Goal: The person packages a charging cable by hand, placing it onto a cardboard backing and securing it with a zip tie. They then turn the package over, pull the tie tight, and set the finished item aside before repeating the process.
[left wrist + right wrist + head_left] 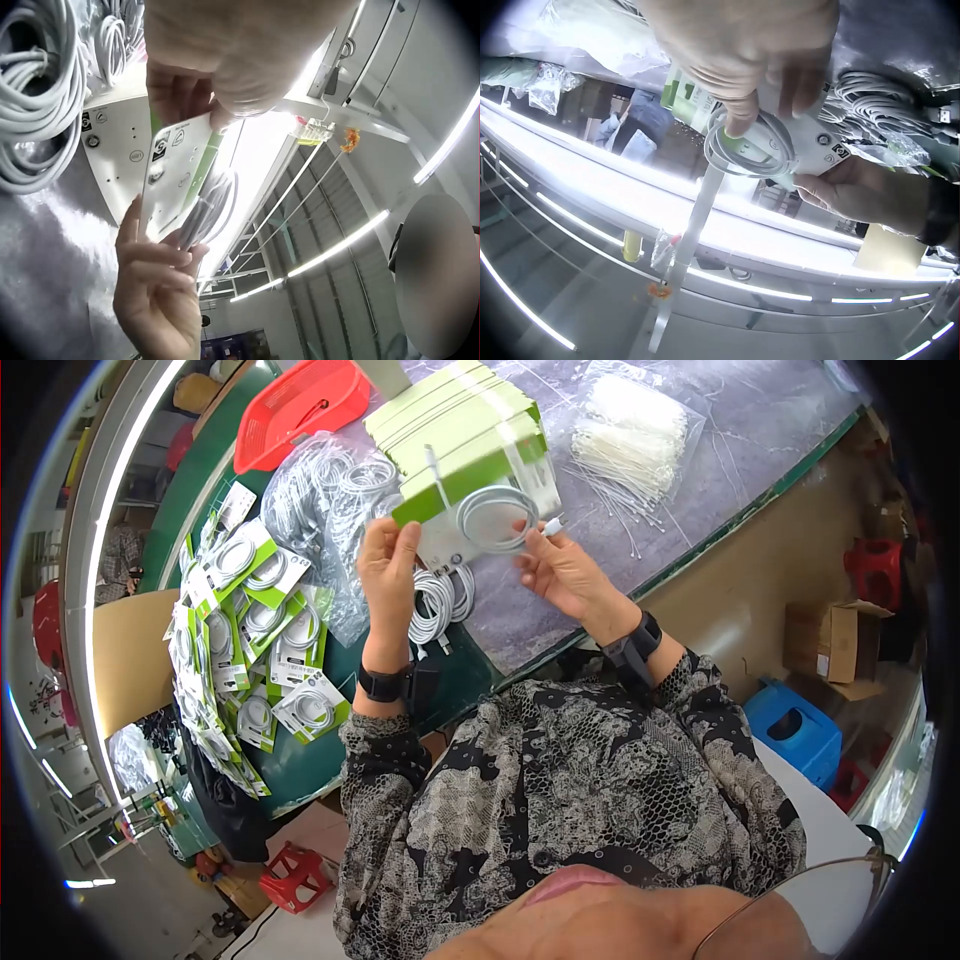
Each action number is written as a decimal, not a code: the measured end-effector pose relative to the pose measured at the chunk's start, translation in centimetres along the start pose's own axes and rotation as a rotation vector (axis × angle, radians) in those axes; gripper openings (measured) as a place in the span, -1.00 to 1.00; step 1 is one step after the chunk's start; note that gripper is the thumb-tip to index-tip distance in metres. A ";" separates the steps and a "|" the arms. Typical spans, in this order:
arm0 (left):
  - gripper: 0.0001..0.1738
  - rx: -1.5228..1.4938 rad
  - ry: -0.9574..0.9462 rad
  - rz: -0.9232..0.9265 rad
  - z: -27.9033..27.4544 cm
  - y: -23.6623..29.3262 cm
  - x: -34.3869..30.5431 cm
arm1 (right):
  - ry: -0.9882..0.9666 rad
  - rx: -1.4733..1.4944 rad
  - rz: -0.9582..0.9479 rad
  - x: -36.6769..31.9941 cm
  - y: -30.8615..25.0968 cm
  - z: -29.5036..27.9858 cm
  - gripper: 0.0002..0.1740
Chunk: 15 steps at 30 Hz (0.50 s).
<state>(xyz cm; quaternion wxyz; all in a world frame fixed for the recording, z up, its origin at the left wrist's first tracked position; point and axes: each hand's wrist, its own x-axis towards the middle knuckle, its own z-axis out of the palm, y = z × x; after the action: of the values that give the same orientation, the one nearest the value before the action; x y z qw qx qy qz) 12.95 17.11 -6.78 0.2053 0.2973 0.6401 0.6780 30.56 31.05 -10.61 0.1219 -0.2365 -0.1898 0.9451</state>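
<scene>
In the head view my left hand [388, 572] pinches the corner of a green and white card [420, 506] between thumb and fingers. Against the card lies a coiled pale cable [463, 520], and my right hand [570, 575] grips the coil's right edge, with a white connector [552, 526] beside the thumb. The left wrist view has my left hand [232, 52] on the upper end of the card [176, 161] and my right hand [159, 296] at its lower end, by the coil [210, 206]. The right wrist view also has the coil [754, 166] under my right fingers.
Behind the hands stands a stack of green-edged cards [450, 425]. Left are a red basket [300, 410], bagged cables [325, 485] and a pile of carded cables [265, 620]. Loose coils [432, 610] lie between my arms; white ties [635, 435] lie right.
</scene>
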 end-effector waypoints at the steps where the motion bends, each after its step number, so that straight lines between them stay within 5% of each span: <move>1: -0.92 -0.004 -0.034 -0.031 -0.1 0.2 -0.1 | -0.004 -0.003 -0.004 0.0 0.1 0.4 -0.85; 5: -0.84 -0.440 -0.041 -0.189 2.0 0.4 -1.3 | 0.006 -0.008 -0.224 0.0 0.7 1.9 -0.86; 9: -0.75 -0.512 -0.056 -0.147 5.9 1.6 -3.7 | 0.033 0.069 -0.292 0.3 0.5 2.3 -0.86; 15: -0.74 -0.282 -0.014 -0.137 6.5 -0.6 -4.5 | -0.067 -0.256 -0.247 -0.9 1.1 2.6 -0.72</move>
<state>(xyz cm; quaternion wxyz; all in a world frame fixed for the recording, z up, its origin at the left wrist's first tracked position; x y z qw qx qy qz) 20.48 19.05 -7.97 0.2949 0.2259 0.5560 0.7435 29.84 28.95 -8.59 0.1997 -0.1933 -0.3402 0.8983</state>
